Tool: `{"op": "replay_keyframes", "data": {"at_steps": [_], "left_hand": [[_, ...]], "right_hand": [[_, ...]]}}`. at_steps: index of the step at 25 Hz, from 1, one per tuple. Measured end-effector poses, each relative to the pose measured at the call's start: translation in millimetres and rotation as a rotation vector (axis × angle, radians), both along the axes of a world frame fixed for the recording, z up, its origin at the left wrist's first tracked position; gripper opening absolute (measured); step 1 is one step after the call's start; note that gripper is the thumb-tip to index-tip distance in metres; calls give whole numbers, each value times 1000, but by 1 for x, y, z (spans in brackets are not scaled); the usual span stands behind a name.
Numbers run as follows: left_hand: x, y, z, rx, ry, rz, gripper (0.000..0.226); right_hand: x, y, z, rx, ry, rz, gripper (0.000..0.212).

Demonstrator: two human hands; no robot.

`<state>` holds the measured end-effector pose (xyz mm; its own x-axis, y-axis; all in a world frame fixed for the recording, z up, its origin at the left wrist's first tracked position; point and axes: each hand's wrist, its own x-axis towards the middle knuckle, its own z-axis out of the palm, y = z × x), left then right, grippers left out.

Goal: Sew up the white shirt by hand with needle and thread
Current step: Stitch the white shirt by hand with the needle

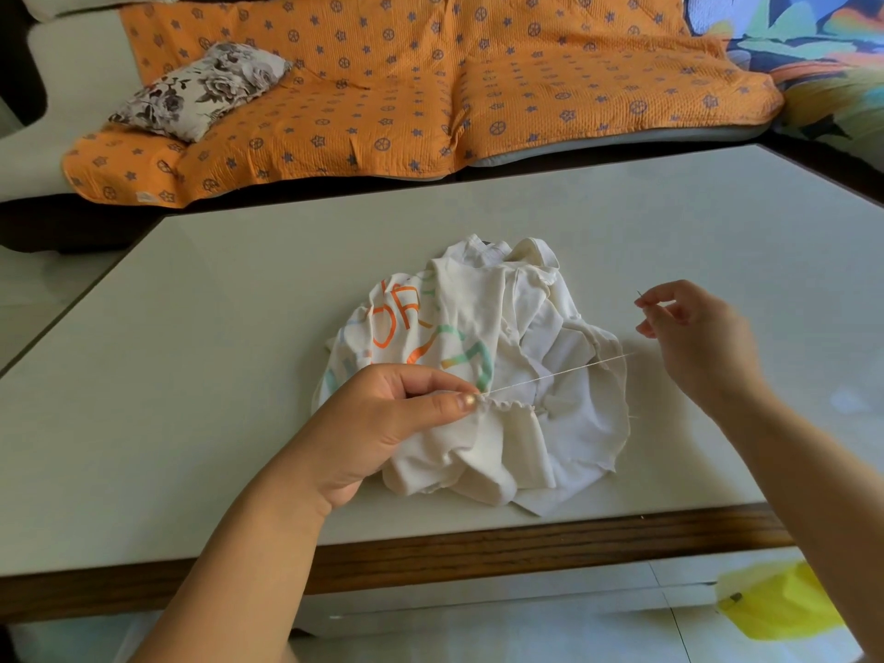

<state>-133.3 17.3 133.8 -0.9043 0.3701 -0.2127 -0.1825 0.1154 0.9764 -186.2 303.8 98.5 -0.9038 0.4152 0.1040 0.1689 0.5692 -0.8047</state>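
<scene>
Stitch being drawn: left hand pinches white shirt seam; right hand pinches needle, thread taut. Next: re-insert beside last stitch.

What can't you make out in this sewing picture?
Head view:
- needle: only its tip shows; right hand fingers hide the rest.
- thread: too thin, fades out before the right hand.
- shirt print: folds hide most letters.
- yellow object on floor: blurred.

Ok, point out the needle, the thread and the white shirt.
needle (640,294): head view, its exposed upper tip.
thread (557,373): head view, middle of the taut span.
white shirt (483,323): head view, plain fold beside the print.
</scene>
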Motion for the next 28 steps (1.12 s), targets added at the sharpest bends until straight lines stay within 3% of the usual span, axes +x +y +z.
{"op": "replay_keyframes", "data": {"at_steps": [5,8,10,12,14,22,28], "left_hand": [[1,1,2,-12,-11,-7,7],[2,1,1,-21,-3,16,7],[2,3,1,-46,26,27,11],[3,4,1,-59,56,28,17],[3,3,1,-79,88,22,20],[0,-4,-1,-190,163,14,20],[-2,-5,0,-156,174,26,18]], "right_hand": [[2,-2,-5,99,-47,0,16],[14,-23,16,134,91,13,16],[32,-47,39,-110,134,134,12],[56,-73,54,-369,1,369,11],[73,-89,57,-456,-142,555,10],[78,-91,50,-493,-91,505,20],[79,-88,50,-313,-144,563,20]]}}
